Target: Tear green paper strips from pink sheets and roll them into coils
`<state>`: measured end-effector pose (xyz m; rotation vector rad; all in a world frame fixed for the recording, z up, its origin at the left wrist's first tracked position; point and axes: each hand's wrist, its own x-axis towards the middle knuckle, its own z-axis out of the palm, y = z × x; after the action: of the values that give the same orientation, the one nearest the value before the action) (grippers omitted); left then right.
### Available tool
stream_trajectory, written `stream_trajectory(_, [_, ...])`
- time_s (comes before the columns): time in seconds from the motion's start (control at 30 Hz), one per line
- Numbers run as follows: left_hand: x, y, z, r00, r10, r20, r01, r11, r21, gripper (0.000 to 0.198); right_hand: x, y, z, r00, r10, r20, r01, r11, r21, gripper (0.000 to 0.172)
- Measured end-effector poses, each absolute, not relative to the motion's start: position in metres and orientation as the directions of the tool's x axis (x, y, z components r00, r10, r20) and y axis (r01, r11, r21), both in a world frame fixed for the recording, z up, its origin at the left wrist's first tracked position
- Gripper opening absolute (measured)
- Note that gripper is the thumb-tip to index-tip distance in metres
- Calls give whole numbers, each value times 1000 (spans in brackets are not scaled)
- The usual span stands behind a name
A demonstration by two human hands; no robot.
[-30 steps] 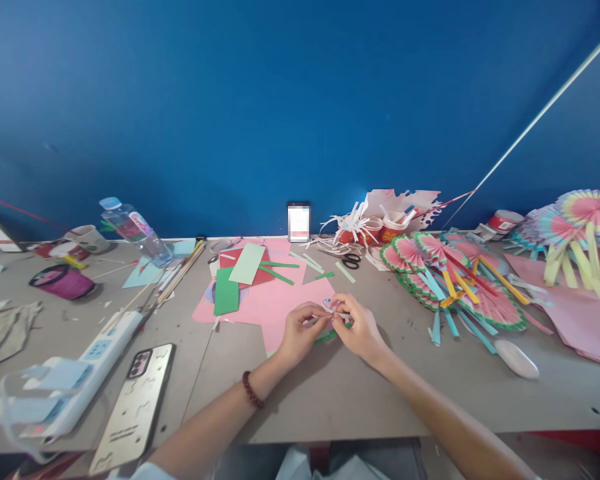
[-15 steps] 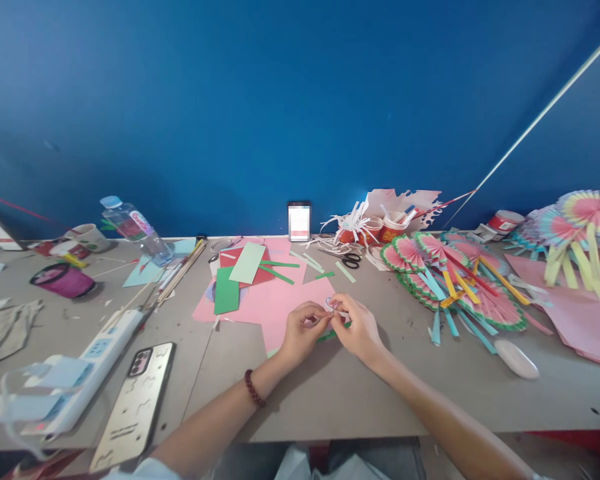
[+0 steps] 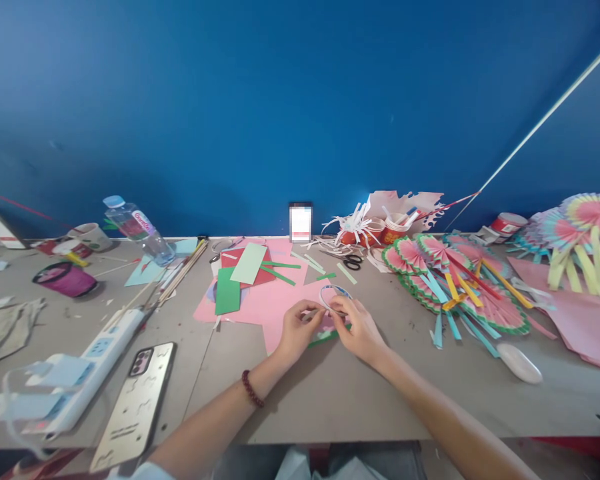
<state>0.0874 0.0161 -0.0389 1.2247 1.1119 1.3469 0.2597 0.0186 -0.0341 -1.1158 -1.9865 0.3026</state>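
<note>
My left hand (image 3: 303, 327) is closed in a pinch above the pink sheet, thumb against fingertips. What lies between them is too small to make out. My right hand (image 3: 357, 325) meets it fingertip to fingertip, closed on a thin white-blue ring that looks like a roll of tape (image 3: 336, 289). The ring stands out beyond the right fingers. Under both hands lies a pink paper piece with a green edge (image 3: 324, 337), partly covered by them. The large pink paper (image 3: 253, 310) spreads out beyond my left hand.
Green cards (image 3: 227, 291) and paper strips lie ahead. Black-handled scissors (image 3: 351, 261) sit near the wall. Folded paper fans (image 3: 495, 303) and a white oval object (image 3: 520, 363) are at right. At left are a phone (image 3: 135, 403), a power strip (image 3: 97, 357) and a bottle (image 3: 143, 230).
The ring now shows more fully above my right fingers. Both hands have shifted slightly, and more of the green-edged paper is visible between them.
</note>
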Motion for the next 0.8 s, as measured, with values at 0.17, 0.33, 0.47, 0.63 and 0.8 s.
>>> stream_trajectory(0.17, [86, 18, -37, -13, 987, 163, -13, -163, 987, 17, 258, 17, -32, -283, 830, 480, 588, 546, -597, 27])
stream_trajectory(0.33, [85, 18, -38, 13, 981, 192, 0, -192, 981, 17, 256, 16, -32, -238, 878, 415, 549, 474, -689, 32])
stream_trajectory(0.47, [84, 18, -38, 24, 979, 204, 18, -205, 979, 23, 254, 15, -30, -216, 914, 344, 458, 406, -791, 31])
stream_trajectory(0.63, [83, 19, -38, -1, 979, 206, 27, -205, 978, 20, 253, 16, -26, -188, 939, 289, 372, 340, -864, 33])
stream_trajectory(0.8, [84, 19, -39, 15, 976, 215, 16, -215, 976, 19, 252, 16, -30, -162, 951, 263, 361, 305, -881, 37])
